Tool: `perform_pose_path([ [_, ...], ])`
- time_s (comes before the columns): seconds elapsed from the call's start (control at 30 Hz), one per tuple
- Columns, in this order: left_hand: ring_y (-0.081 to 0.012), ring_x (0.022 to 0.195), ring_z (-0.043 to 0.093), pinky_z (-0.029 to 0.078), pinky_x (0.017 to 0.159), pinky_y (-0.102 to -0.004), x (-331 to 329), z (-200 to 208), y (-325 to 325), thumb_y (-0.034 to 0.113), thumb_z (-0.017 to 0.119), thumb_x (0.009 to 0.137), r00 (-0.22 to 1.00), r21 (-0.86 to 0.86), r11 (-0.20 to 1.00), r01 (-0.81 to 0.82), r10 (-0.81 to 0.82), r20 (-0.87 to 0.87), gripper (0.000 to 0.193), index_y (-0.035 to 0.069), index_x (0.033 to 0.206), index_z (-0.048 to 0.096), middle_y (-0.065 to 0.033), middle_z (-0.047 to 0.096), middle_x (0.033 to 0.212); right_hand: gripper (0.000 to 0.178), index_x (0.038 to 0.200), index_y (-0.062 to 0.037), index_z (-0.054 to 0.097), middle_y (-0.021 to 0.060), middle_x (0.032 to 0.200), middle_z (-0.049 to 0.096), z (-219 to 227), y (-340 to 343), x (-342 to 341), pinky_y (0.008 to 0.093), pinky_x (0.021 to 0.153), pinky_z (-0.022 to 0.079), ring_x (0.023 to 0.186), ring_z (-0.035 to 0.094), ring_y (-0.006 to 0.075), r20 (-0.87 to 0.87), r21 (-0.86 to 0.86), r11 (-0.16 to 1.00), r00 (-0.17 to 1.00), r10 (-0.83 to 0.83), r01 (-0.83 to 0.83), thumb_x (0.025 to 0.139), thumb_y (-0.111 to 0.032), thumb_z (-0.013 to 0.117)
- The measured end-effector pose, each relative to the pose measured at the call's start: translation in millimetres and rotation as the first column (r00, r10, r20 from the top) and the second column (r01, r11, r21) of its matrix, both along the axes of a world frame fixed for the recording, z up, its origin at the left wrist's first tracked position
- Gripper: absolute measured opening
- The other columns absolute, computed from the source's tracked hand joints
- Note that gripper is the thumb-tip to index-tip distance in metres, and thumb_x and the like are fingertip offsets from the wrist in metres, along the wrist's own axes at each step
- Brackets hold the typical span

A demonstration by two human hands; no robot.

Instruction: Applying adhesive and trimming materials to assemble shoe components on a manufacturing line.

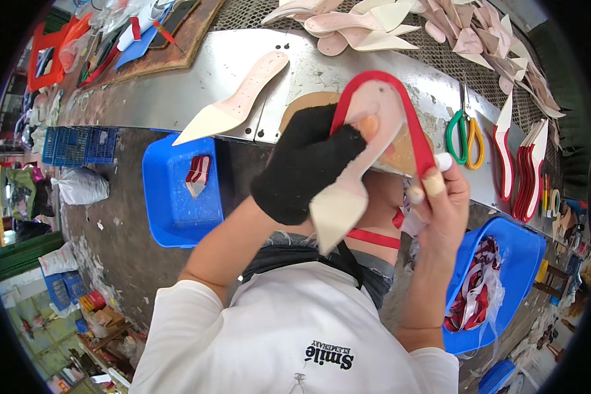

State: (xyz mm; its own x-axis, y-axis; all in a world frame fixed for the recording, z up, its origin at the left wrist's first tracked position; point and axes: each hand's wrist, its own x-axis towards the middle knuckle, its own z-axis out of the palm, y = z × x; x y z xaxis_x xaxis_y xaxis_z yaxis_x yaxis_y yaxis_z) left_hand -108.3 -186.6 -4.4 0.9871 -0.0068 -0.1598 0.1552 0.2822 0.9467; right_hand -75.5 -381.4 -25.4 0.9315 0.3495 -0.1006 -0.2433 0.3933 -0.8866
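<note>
My left hand (299, 164), in a black fingerless glove with the thumb tip bare, grips a pale pointed shoe insole (338, 210) over the table edge. Its rounded heel end is up and its pointed toe hangs down toward my lap. A red binding strip (414, 125) runs round the heel edge and down its right side. With fingertip covers on, my right hand (448, 203) pinches the strip to the right of the insole, pulled away from its edge. More red strip (374, 238) lies across my thigh. Part of the insole is hidden behind the glove.
Another plain insole (243, 98) lies on the metal table (157, 92). Insoles (361, 26) are heaped at the back. At right are green-handled scissors (458, 136), yellow-handled snips (475, 144) and red-edged insoles (530, 171). Blue bins (154, 213) stand below, one holding red scraps (476, 289).
</note>
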Motion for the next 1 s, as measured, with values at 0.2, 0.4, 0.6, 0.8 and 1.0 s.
perform_pose_path([
  [0.2,-0.0028,0.065,0.046,0.037,0.057,-0.0205,2.2,-9.0,-28.8,0.028,0.061,0.091,0.89,-0.151,0.885,-0.441,0.453,0.057,0.024,0.004,0.097,0.063,0.0048,0.054,0.071,0.012,0.09,0.0022,0.065,-0.0015,0.071,0.054,9.3,26.9,-11.9,0.0189,0.051,0.035,0.058,0.047,0.0043,0.237,-0.369,0.908,0.965,-0.113,0.198,0.08,-0.003,0.071],
  [0.4,-0.0023,0.058,0.039,0.032,0.05,-0.0213,7.7,-10.0,-38.4,0.031,0.061,0.091,0.852,-0.176,0.839,-0.514,0.523,0.004,0.025,0.006,0.086,0.063,0.0068,0.049,0.066,0.019,0.089,0.0026,0.066,0.0005,0.07,0.047,12.5,33.0,-5.7,0.0212,0.051,0.034,0.058,0.044,0.0063,0.483,-0.508,0.805,0.875,-0.027,0.305,0.073,-0.001,0.074],
  [0.6,-0.0076,0.072,0.05,0.041,0.063,-0.0246,9.6,-15.3,-32.7,0.03,0.057,0.093,0.883,-0.14,0.873,-0.467,0.469,-0.022,0.03,0.002,0.101,0.061,0.0003,0.057,0.084,0.019,0.082,0.0006,0.066,0.0061,0.079,0.053,5.2,30.7,4.5,0.025,0.054,0.041,0.057,0.049,0.0136,0.672,-0.572,0.639,0.74,0.008,0.513,0.067,-0.005,0.077],
  [0.8,-0.0163,0.083,0.064,0.052,0.073,-0.0297,29.2,-10.1,-11.2,0.03,0.055,0.093,0.952,-0.063,0.952,-0.301,0.304,0.035,0.038,-0.001,0.115,0.057,-0.0088,0.064,0.102,0.015,0.082,0.0022,0.063,0.0071,0.077,0.054,1.7,27.0,21.7,0.0232,0.054,0.039,0.059,0.051,0.0136,0.651,-0.575,0.771,0.725,0.226,0.276,0.071,-0.002,0.072],
  [1.0,-0.0159,0.107,0.056,0.044,0.094,-0.0316,27.5,-15.6,10.6,0.025,0.063,0.088,0.976,0.187,0.96,0.208,-0.217,0.028,0.045,0.001,0.124,0.053,-0.0086,0.061,0.112,0.01,0.082,0.0036,0.06,0.0019,0.074,0.051,2.1,31.9,28.6,0.0207,0.054,0.035,0.062,0.045,0.0055,0.569,-0.456,0.877,0.807,0.155,0.152,0.076,0.0,0.068],
])
